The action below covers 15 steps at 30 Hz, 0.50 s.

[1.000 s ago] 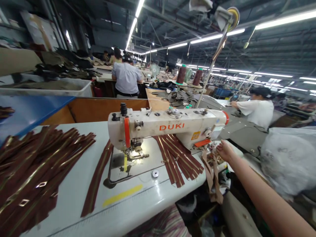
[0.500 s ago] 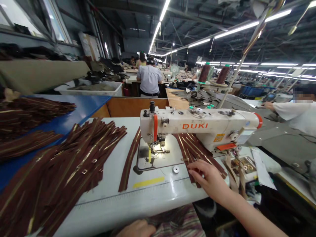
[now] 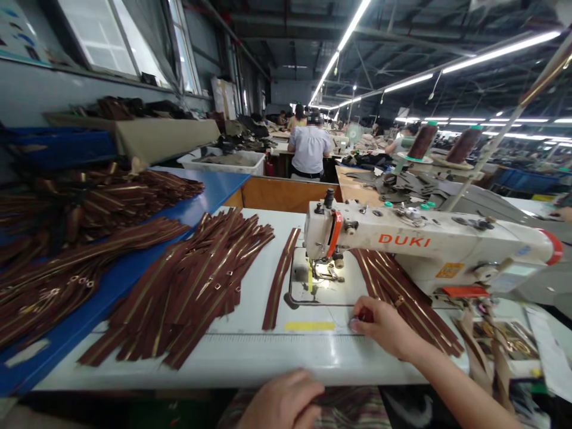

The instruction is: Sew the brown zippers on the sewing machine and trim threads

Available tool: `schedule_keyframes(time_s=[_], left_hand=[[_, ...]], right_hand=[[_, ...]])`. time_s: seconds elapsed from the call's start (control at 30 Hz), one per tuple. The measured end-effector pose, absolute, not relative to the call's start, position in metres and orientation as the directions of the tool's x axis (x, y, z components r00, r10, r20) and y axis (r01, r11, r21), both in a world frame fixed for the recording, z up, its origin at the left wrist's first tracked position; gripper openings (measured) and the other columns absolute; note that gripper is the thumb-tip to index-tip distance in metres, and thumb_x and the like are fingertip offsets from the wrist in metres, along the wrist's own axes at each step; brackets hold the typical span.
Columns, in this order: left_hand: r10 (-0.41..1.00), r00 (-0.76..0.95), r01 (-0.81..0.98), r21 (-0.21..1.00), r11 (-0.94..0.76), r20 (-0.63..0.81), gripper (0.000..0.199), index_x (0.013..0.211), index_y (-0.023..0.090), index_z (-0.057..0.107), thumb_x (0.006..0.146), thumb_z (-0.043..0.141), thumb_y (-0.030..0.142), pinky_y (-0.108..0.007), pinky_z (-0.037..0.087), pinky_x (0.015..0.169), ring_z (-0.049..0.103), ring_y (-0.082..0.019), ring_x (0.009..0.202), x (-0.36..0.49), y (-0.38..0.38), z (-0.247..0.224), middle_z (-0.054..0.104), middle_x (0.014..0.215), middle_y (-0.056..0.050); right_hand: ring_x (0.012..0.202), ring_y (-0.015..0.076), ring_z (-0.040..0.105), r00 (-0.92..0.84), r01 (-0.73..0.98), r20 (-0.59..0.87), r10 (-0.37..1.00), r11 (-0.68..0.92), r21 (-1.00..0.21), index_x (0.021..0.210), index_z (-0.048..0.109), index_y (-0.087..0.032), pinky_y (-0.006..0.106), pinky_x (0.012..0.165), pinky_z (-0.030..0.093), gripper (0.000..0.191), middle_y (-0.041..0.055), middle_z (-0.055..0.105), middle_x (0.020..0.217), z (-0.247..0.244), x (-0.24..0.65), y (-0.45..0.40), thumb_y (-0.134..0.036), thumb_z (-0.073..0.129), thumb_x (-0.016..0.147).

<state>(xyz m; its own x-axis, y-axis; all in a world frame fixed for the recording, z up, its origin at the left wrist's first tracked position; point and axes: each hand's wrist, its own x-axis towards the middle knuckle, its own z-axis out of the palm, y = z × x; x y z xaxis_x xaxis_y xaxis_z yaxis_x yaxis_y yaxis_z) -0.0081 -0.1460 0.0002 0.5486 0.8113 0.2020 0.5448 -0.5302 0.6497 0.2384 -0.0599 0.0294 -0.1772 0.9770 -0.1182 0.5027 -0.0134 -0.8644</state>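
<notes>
My right hand (image 3: 384, 326) is at the sewing table in front of the machine, thumb and fingers pinched on a small metal bobbin (image 3: 356, 322) wound with dark red-brown thread. The fingers cover most of it. By the table's front edge, above my lap, my left hand (image 3: 286, 400) has loosely bent fingers with a gap between them; I see nothing in it. The white sewing machine (image 3: 404, 241) has its lamp lit over the needle plate (image 3: 328, 293). A single brown zipper (image 3: 280, 280) lies left of the plate. More brown zippers (image 3: 413, 307) run under the machine arm, behind my right hand.
A large heap of brown zippers (image 3: 179, 289) spreads on the table's left, with more zipper bundles (image 3: 67, 286) on a blue surface (image 3: 223, 182). A parts tray (image 3: 504, 342) sits at right. Thread cones (image 3: 422, 142) stand behind the machine. A co-worker (image 3: 309, 149) sits ahead.
My right hand has gone from the zippers to the bobbin that lay on the table and has taken hold of it. My left hand has risen from my lap. The view has swung left.
</notes>
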Motion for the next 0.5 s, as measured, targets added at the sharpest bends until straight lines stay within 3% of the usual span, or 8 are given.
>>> schedule_keyframes(time_s=[0.1, 0.2, 0.33, 0.5], left_hand=[[0.804, 0.505, 0.529, 0.623, -0.576, 0.313, 0.042, 0.117, 0.023, 0.058, 0.077, 0.055, 0.009, -0.03, 0.049, 0.092, 0.06, -0.02, 0.106, 0.01, -0.135, 0.014, 0.063, 0.117, -0.007], [0.776, 0.482, 0.469, 0.629, -0.62, 0.406, 0.047, 0.118, 0.023, 0.056, 0.075, 0.057, 0.006, -0.032, 0.05, 0.091, 0.06, -0.021, 0.105, 0.021, -0.128, 0.022, 0.063, 0.115, -0.007], [0.762, 0.388, 0.323, 0.698, -0.639, 0.518, 0.037, 0.107, 0.021, 0.061, 0.073, 0.062, 0.005, -0.026, 0.054, 0.077, 0.064, -0.018, 0.087, 0.026, -0.127, 0.025, 0.068, 0.093, -0.004], [0.806, 0.164, 0.209, 0.778, -0.592, 0.569, 0.038, 0.107, 0.025, 0.062, 0.074, 0.063, 0.005, -0.024, 0.054, 0.082, 0.066, -0.016, 0.092, 0.024, -0.13, 0.024, 0.07, 0.099, -0.003]], right_hand=[[0.054, 0.0076, 0.042, -0.266, 0.264, -0.19, 0.945, -0.118, -0.957, 0.068, 0.056, -0.017, 0.02, 0.052, 0.03, 0.023, -0.0065, 0.051, 0.058, 0.03, 0.225, -0.079, -0.018, 0.077, 0.062], [0.05, 0.0052, 0.043, -0.422, -0.008, -0.276, 0.863, -0.308, -0.951, 0.075, 0.056, -0.017, 0.018, 0.05, 0.033, 0.032, -0.0064, 0.054, 0.06, 0.033, 0.214, -0.102, -0.028, 0.083, 0.062], [0.048, 0.0039, 0.051, -0.434, -0.292, -0.337, 0.836, -0.484, -0.825, 0.08, 0.057, -0.016, 0.015, 0.048, 0.037, 0.038, -0.005, 0.059, 0.063, 0.034, 0.207, -0.119, -0.029, 0.086, 0.06], [0.049, 0.0033, 0.057, -0.414, -0.533, -0.438, 0.798, -0.603, -0.594, 0.079, 0.06, -0.017, 0.011, 0.051, 0.043, 0.038, -0.0052, 0.062, 0.063, 0.028, 0.196, -0.122, -0.024, 0.09, 0.055]])
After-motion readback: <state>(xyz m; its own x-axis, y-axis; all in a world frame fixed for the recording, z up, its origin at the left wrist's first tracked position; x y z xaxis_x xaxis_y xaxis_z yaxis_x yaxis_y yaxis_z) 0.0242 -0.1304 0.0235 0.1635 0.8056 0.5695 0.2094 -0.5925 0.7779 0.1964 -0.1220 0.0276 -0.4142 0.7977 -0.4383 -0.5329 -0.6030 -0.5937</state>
